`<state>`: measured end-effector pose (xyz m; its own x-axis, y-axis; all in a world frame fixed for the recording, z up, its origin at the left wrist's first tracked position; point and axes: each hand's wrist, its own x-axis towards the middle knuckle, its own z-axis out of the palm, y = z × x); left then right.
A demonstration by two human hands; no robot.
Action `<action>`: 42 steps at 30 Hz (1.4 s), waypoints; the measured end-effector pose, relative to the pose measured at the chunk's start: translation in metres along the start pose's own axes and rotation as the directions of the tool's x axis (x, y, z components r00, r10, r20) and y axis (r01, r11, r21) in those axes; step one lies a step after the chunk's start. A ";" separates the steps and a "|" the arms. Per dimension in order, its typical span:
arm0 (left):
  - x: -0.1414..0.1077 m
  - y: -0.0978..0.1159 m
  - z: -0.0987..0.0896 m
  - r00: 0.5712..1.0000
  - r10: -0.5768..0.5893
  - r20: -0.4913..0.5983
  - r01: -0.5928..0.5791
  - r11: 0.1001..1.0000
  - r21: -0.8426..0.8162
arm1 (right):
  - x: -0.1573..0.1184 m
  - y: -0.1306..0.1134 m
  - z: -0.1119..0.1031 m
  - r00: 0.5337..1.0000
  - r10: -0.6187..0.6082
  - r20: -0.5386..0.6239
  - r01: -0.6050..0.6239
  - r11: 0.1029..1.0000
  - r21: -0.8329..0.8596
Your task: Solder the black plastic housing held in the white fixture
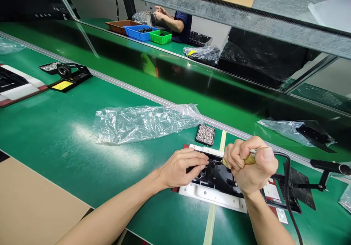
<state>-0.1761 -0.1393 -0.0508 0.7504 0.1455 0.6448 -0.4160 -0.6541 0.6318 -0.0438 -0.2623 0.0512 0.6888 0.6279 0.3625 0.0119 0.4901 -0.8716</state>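
My right hand is wrapped round the yellowish handle of a soldering iron, whose black cord runs off behind the hand. The iron's thin tip points left and down at a black plastic part. This part lies in a white fixture on the green bench. My left hand lies over the left end of the part, fingers stretched out near the iron's tip. What is under those fingertips is hidden. Just behind the fixture sits a small black tray full of tiny metal pieces.
A crumpled clear plastic bag lies behind my left arm. A black iron stand is at the right, another stand at far left. Cardboard covers the front left. Across the divider, a co-worker's arm shows behind coloured bins.
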 end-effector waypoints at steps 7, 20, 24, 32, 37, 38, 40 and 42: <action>0.000 0.000 0.000 1.000 -0.003 -0.002 0.003 1.000 -0.006 | -0.001 0.000 0.001 1.000 -0.004 -0.008 0.004 1.000 -0.002; -0.001 0.000 0.000 1.000 -0.005 0.002 0.005 1.000 -0.013 | 0.000 0.000 0.000 1.000 0.004 -0.021 -0.004 1.000 0.022; -0.001 0.000 -0.001 1.000 -0.013 0.018 0.013 1.000 -0.008 | 0.001 -0.001 0.001 1.000 0.005 -0.021 -0.005 1.000 0.010; -0.001 0.000 -0.001 1.000 -0.011 0.019 0.011 1.000 0.002 | 0.002 -0.004 -0.003 0.999 0.040 0.031 -0.041 0.999 0.035; -0.002 -0.001 -0.002 1.000 -0.006 0.024 0.006 1.000 0.008 | 0.003 -0.007 -0.012 0.978 0.074 0.192 -0.085 0.995 0.046; -0.002 -0.001 -0.002 1.000 -0.006 0.024 0.006 1.000 0.006 | 0.004 -0.008 -0.014 0.970 0.081 0.231 -0.094 0.995 0.046; -0.003 -0.002 -0.001 1.000 -0.010 0.023 0.010 1.000 0.000 | 0.006 -0.009 -0.017 0.949 0.092 0.303 -0.112 0.992 0.051; -0.004 -0.002 -0.001 1.000 -0.011 0.025 0.012 1.000 -0.007 | 0.008 -0.010 -0.018 0.935 0.098 0.339 -0.125 0.990 0.058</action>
<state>-0.1785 -0.1376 -0.0544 0.7675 0.1347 0.6268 -0.4110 -0.6469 0.6423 -0.0253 -0.2736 0.0569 0.3994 0.8407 0.3657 -0.1163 0.4421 -0.8894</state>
